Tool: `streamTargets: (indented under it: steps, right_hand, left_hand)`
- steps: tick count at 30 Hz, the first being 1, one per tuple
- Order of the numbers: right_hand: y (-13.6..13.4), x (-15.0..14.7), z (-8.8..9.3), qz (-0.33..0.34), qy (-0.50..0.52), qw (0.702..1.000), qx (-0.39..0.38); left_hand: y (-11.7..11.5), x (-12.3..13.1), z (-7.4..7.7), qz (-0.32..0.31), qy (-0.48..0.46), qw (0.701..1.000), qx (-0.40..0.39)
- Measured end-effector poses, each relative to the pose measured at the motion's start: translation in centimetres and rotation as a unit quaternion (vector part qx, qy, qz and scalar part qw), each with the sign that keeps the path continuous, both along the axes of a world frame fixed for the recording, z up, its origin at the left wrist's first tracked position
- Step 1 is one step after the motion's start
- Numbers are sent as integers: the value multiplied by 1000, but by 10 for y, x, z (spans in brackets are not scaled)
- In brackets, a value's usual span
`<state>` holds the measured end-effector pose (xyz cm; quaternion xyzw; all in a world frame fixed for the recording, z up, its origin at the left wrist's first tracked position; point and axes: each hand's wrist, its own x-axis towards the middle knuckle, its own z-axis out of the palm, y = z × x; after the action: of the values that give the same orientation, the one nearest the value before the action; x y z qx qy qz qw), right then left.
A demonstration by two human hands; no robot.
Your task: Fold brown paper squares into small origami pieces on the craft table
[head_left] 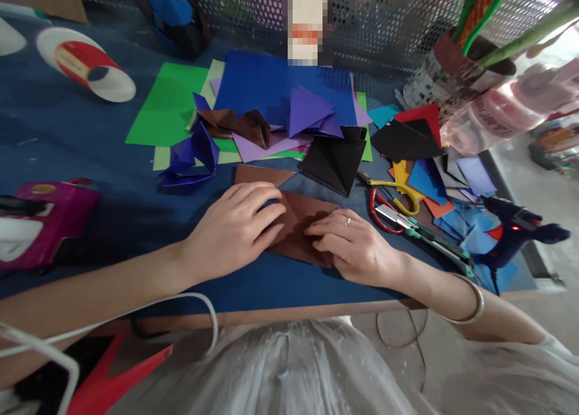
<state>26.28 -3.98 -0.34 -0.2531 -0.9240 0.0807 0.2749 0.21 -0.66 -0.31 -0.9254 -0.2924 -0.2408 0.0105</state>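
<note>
A folded sheet of brown paper [298,222] lies on the blue tabletop between my two hands. My left hand [244,225] rests over its left part, fingers bent slightly and spread, with the fingertips touching the paper. At the right edge, my right hand [355,243] has its fingers curled together on the paper; its thumb is mostly hidden. Just beyond my left hand is another brown paper piece [260,175]. A black folded paper [335,161] sits behind the sheet.
Scissors [402,192], a box cutter [420,237] and a dark glue gun [511,228] lie at right, near paper scraps [425,180]. Coloured sheets [257,77] and purple folded paper [194,155] are behind. A magenta device [58,216] stands left. A white cable [210,309] crosses the table's front edge.
</note>
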Motion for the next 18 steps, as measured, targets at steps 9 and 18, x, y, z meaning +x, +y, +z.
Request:
streamTargets:
  steps: [9,18]
  right_hand:
    - [-7,8,5,17,-72,989,129]
    - [-1,8,5,9,-10,1000,21]
  left_hand:
    - [-9,-5,-2,-169,2,986,-1]
    - [-21,-4,-3,-161,-13,987,18]
